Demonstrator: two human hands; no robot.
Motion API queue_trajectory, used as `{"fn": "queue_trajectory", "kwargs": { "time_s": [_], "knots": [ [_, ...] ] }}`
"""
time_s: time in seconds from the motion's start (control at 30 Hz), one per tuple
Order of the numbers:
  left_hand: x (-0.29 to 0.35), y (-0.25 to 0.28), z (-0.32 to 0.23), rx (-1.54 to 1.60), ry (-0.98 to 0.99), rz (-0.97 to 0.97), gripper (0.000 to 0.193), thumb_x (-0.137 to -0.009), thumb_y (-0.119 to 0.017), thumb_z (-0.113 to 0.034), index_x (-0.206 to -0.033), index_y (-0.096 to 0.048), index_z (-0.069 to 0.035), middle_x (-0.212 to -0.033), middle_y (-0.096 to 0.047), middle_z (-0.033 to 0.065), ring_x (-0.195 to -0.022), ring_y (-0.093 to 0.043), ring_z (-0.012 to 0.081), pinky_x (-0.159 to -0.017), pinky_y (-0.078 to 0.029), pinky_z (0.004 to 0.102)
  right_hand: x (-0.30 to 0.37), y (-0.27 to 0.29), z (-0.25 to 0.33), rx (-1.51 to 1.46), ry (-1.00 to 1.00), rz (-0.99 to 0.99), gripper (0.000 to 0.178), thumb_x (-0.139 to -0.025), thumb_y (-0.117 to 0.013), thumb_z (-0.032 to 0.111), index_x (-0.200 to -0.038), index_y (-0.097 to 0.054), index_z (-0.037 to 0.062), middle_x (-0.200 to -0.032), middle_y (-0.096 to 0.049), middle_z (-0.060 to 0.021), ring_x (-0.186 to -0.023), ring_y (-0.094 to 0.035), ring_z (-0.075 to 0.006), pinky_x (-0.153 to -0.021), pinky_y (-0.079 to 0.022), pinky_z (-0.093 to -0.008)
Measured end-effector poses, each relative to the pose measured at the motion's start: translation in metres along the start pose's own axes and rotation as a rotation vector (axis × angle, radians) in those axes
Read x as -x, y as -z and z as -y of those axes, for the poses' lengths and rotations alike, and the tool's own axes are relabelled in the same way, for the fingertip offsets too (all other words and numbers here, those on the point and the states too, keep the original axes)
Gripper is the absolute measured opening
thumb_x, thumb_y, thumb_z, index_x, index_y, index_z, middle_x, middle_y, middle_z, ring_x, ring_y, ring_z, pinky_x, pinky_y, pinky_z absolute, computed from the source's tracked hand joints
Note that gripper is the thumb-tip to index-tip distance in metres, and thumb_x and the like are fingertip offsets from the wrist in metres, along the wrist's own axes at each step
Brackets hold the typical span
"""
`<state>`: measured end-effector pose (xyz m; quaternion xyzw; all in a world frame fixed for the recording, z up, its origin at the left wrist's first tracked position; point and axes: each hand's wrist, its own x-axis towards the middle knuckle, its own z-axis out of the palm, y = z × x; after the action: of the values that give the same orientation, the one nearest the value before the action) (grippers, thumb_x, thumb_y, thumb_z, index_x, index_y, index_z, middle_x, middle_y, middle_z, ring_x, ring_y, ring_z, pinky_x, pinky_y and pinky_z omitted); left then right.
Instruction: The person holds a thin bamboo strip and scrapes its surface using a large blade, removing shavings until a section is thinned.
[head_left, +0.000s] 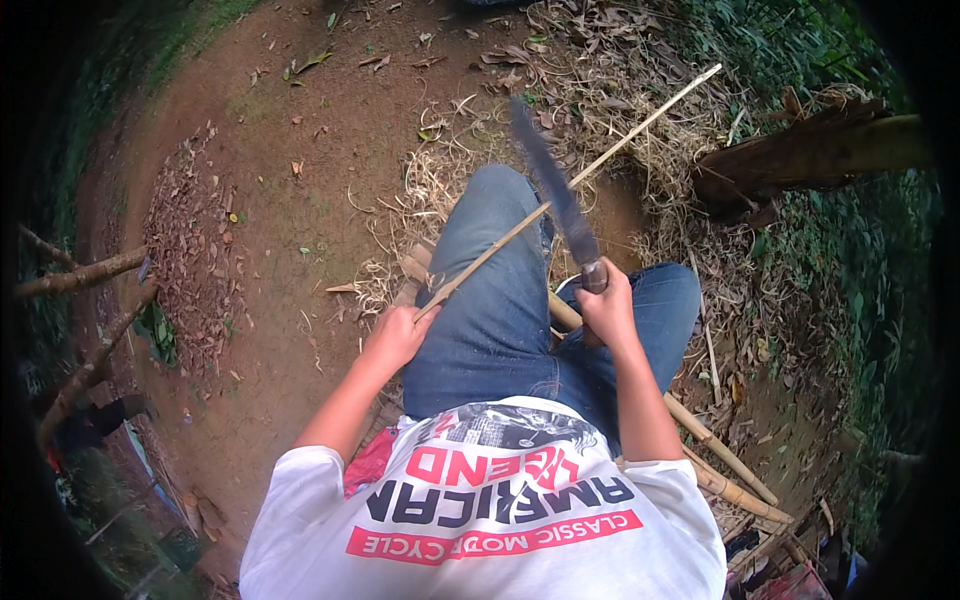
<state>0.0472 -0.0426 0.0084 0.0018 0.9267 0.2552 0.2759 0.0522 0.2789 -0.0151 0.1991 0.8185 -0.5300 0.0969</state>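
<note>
In the head view, my left hand [398, 338] is closed around the near end of a long, thin, pale strip [500, 245], fingers curled, beside my left thigh. The strip slants up and away to the right across my jeans [480, 350], and its far end reaches out over the littered ground. My right hand [605, 305] is wrapped tight around the handle of a long, dark-bladed knife [572, 215], above the gap between my legs. The blade points forward and slightly left, crossing over the strip near the strip's middle; it is blurred, and I cannot tell whether the two touch. Curled pale shavings [430, 185] lie around my left knee and along the ground ahead. A thick log [800, 155] lies at the upper right, bamboo poles [740, 490] lie at my right side, and bare branches [85, 273] stick in at the far left, near a patch of dry leaves [195, 250] on brown soil [290, 250].
</note>
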Motion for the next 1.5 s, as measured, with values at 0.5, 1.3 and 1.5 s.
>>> {"fn": "queue_trajectory", "kwargs": {
  "time_s": [0.5,1.3,1.5],
  "knots": [
    [-0.009,-0.011,0.008,0.023,-0.005,-0.016,0.052,-0.096,-0.058,-0.041,-0.078,-0.063,0.008,-0.069,-0.055,0.0311,-0.069,-0.057,0.0495,-0.062,-0.045,0.0483,0.015,-0.021,0.004,0.009,0.002,0.075,0.031,-0.07,-0.065,0.0,-0.101,-0.062,-0.0015,-0.086,-0.07,-0.0221,-0.081,-0.071,-0.0319,-0.071,-0.053,-0.0388],
    [0.009,0.015,0.005,-0.075,-0.227,-0.162,0.036,-0.091,-0.064,-0.042,-0.09,-0.063,-0.006,-0.076,-0.065,0.0195,-0.075,-0.064,0.0417,-0.065,-0.048,0.0485,0.05,0.023,-0.048,-0.533,-0.243,-0.31,0.02,-0.081,-0.071,-0.002,-0.091,-0.055,0.0012,-0.065,-0.057,-0.0027,-0.046,-0.056,-0.0118,-0.042,-0.044,-0.0277],
    [0.018,0.031,-0.013,-0.096,-0.22,-0.126,0.026,-0.09,-0.065,-0.033,-0.091,-0.065,-0.007,-0.076,-0.066,0.0178,-0.076,-0.064,0.04,-0.065,-0.049,0.0468,0.049,0.021,-0.035,-0.425,-0.147,-0.294,0.022,-0.082,-0.075,0.003,-0.089,-0.054,0.0024,-0.064,-0.057,-0.0014,-0.047,-0.053,-0.0087,-0.041,-0.043,-0.0258]
  ]
}}
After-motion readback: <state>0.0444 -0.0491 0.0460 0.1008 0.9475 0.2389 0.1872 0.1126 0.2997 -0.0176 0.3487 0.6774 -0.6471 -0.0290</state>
